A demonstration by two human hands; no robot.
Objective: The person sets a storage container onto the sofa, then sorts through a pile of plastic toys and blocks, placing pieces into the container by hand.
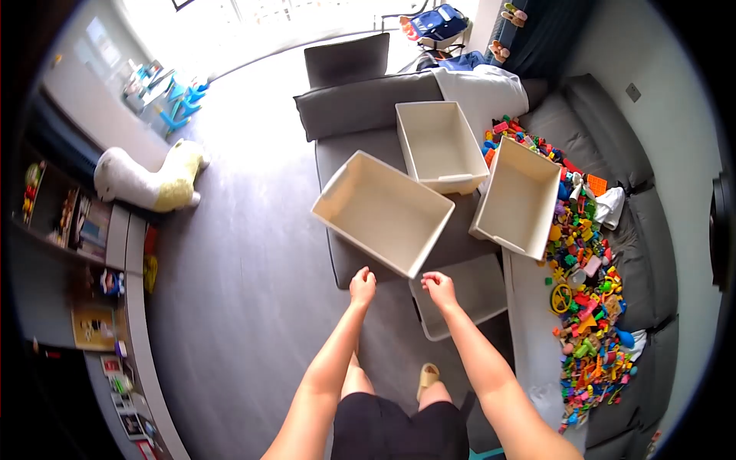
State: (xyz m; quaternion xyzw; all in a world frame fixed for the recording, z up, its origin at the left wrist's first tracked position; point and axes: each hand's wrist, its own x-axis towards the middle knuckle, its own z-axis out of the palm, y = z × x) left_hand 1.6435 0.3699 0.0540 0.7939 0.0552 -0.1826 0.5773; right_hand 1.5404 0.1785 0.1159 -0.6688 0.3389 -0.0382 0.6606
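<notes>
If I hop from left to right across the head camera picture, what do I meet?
Big fluffy animal → left hand → right hand → colorful toy pile → black thing at the wall.

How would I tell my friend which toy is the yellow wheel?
Find the gray sofa on the right, then the long toy pile on it. Halfway down the pile's left edge lies the yellow wheel. It's a ring with open gaps, bigger than the pieces around it.

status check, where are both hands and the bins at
both bare hands, left and right, empty, near large cream rectangular plastic bin; two smaller-looking cream bins beyond and right, empty; multicoloured plastic toy pile further right
</notes>
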